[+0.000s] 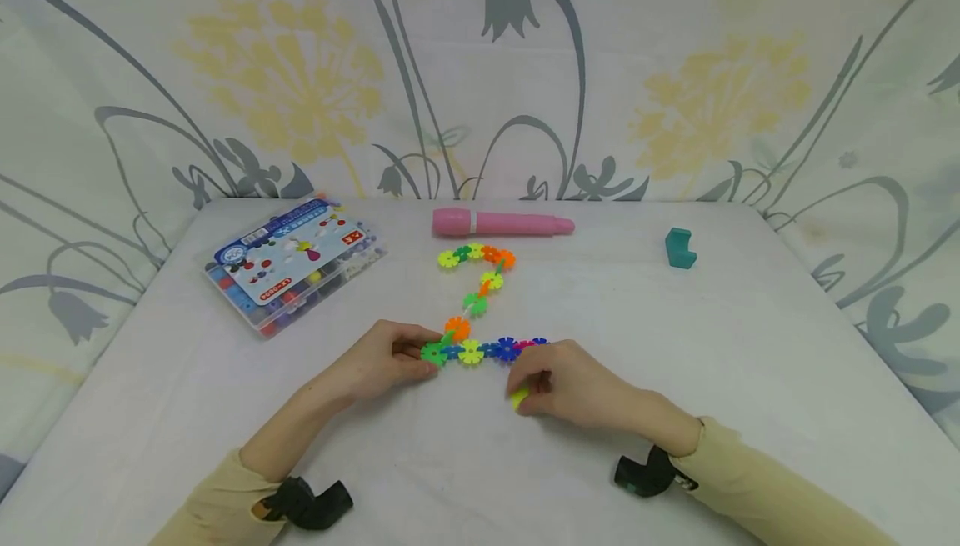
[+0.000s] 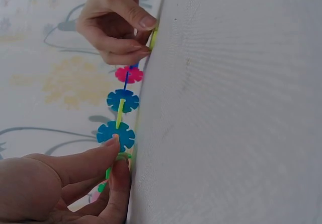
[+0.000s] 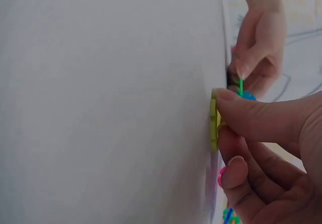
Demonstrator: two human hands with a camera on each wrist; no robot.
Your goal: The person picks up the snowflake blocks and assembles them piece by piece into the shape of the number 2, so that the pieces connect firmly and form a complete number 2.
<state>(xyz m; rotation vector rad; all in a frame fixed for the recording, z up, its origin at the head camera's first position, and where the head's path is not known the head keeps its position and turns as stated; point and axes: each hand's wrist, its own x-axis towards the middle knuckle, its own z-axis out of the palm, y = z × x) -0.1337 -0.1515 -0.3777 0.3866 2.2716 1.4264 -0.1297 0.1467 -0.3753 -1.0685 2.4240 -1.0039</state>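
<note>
A chain of interlocking flower-shaped plastic discs (image 1: 471,353) lies on the white cloth, curving at the top and running straight along the bottom, like a figure 2. My left hand (image 1: 378,354) pinches the green disc (image 1: 433,353) at the bottom left corner of the chain. Blue discs (image 2: 123,100) and a pink disc (image 2: 129,74) follow along the bottom row in the left wrist view. Near the row's right end, my right hand (image 1: 577,383) holds a yellow disc (image 3: 214,123) between thumb and fingers, on edge close over the cloth. That hand partly hides the row's end.
A clear compartment box (image 1: 296,258) with a printed label and small colored pieces sits at the back left. Behind the chain lies a pink pen-shaped cylinder (image 1: 502,222). A teal angular block (image 1: 680,247) stands at the back right. Floral fabric (image 1: 465,71) hangs behind the table.
</note>
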